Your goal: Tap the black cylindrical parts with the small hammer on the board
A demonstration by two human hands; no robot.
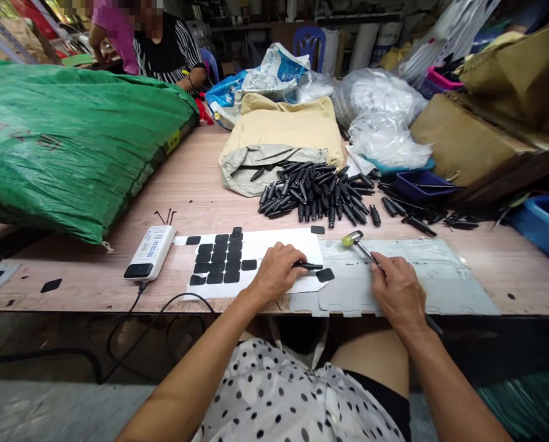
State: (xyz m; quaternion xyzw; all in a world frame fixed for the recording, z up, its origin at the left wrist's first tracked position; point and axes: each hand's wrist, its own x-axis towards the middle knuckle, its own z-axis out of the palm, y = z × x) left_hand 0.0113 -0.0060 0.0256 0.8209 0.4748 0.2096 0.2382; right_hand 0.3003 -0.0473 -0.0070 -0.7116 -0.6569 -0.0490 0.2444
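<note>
My left hand (pixel 277 270) rests on a white sheet (pixel 274 248), fingers closed on a slim black pen-like part (pixel 309 266) that points right. A loose black pad (pixel 325 275) lies just past its tip. My right hand (pixel 397 291) grips the handle of a small hammer (pixel 355 239) with a metal and yellow-green head, held low over a grey metal plate (pixel 431 276). Rows of black pads (pixel 219 261) are stuck on the left of the white sheet. A pile of black pen-like parts (pixel 318 190) lies further back on the wooden table (pixel 201 190).
A white power bank (pixel 150 252) with a cable lies left of the sheet. A big green sack (pixel 72 135) fills the left. A beige bag (pixel 284 135), plastic bags, blue trays (pixel 422 184) and cardboard boxes (pixel 468 141) crowd the back and right. Other people sit at the far left.
</note>
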